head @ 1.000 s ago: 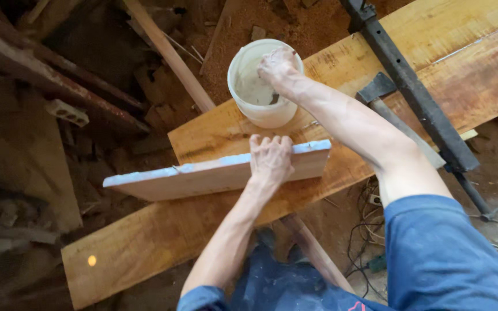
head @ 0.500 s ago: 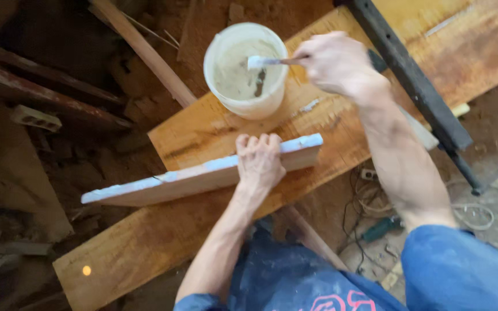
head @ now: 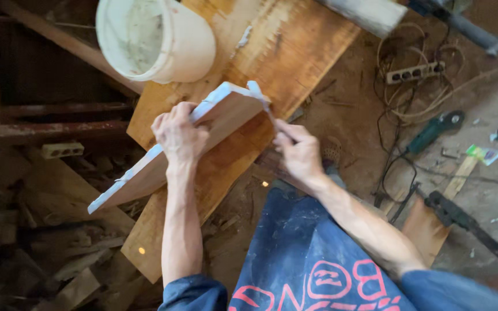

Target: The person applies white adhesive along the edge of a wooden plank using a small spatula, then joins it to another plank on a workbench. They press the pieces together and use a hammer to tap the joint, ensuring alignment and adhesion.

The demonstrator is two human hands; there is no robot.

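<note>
My left hand (head: 178,133) grips the upper edge of a narrow wooden board (head: 145,173) with a white-coated edge, holding it tilted over a wide orange plank (head: 283,46). My right hand (head: 299,151) holds a thin glue-covered stick (head: 259,95) whose white tip touches the board's near end. A white bucket (head: 185,43) with pale glue inside stands on the plank just beyond the board.
An iron clamp bar (head: 468,222) lies at the right. On the dirt floor lie a green power tool (head: 433,131), a power strip (head: 413,73) with tangled cables, and small packets (head: 482,154). Scrap timber (head: 41,230) is piled at the left.
My right hand lifted the stick out of the bucket and brought it down to the board's end. The view swung, and the board now sits tilted nearer to me.
</note>
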